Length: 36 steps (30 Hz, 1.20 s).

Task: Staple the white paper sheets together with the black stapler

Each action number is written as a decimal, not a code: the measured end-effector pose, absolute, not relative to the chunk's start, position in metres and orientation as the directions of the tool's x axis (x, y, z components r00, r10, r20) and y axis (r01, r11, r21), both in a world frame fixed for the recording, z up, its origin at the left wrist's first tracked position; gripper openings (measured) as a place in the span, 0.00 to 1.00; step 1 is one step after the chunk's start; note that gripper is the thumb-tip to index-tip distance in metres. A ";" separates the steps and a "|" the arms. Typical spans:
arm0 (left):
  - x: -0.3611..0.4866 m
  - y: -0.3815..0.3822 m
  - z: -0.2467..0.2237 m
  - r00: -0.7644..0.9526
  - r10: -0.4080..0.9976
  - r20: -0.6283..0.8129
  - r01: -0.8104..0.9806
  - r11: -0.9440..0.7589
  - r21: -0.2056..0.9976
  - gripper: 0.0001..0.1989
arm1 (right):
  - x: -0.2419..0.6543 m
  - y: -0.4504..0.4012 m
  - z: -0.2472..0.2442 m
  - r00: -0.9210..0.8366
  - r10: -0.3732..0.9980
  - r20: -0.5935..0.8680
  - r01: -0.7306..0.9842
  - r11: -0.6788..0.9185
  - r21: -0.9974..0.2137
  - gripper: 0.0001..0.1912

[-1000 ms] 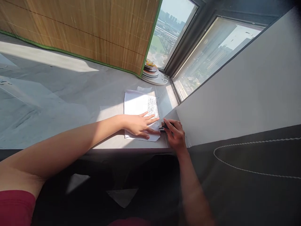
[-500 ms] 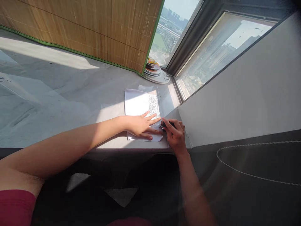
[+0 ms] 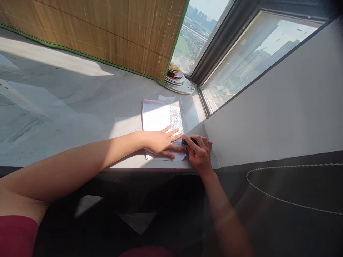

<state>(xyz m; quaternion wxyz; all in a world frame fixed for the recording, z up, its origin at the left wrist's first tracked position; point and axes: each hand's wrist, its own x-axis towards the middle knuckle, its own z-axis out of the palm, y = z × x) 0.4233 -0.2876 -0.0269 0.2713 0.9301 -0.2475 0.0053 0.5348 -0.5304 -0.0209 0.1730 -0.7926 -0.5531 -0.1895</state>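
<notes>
White sheets of paper (image 3: 155, 112) lie on the ledge, with dense dark writing along their right side. My left hand (image 3: 160, 142) rests flat on the lower part of the paper, fingers spread across the written strip. At the paper's right edge, my right hand (image 3: 199, 151) is closed around a short, thick black object (image 3: 193, 141). Its front end meets the paper edge close to my left fingertips; the fingers cover most of it, so its exact kind cannot be made out.
The pale marble ledge (image 3: 80, 96) ends at a dark front edge. A bamboo blind (image 3: 102, 32) with green trim hangs behind. Stacked plates (image 3: 178, 84) stand in the window corner. A white wall (image 3: 268, 107) rises at right, and a beaded cord (image 3: 278, 198) hangs below it.
The right fingers and the black object have shifted slightly at the paper's edge, the index finger now stretched further over it. My left hand stays in place. The view has tilted a little.
</notes>
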 end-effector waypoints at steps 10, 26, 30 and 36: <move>0.423 -0.285 -0.022 0.878 -0.460 0.128 -0.458 -0.736 0.499 0.29 | 0.534 -0.529 -0.024 0.323 0.806 0.496 0.944 -0.314 -0.104 0.21; 0.439 -0.258 -0.014 0.802 -0.426 0.419 -0.595 -0.503 0.627 0.14 | 0.540 -0.530 -0.039 0.715 0.383 0.586 0.674 -0.602 -0.429 0.19; 0.441 -0.240 -0.002 0.822 0.063 0.566 -0.485 -0.444 0.753 0.13 | 0.519 -0.529 -0.024 0.687 0.201 0.698 0.654 -0.589 -0.474 0.19; 0.445 -0.186 -0.008 0.573 0.757 0.314 -0.392 -0.083 0.916 0.30 | 0.481 -0.443 0.007 0.723 0.435 0.536 0.687 -0.534 -0.493 0.14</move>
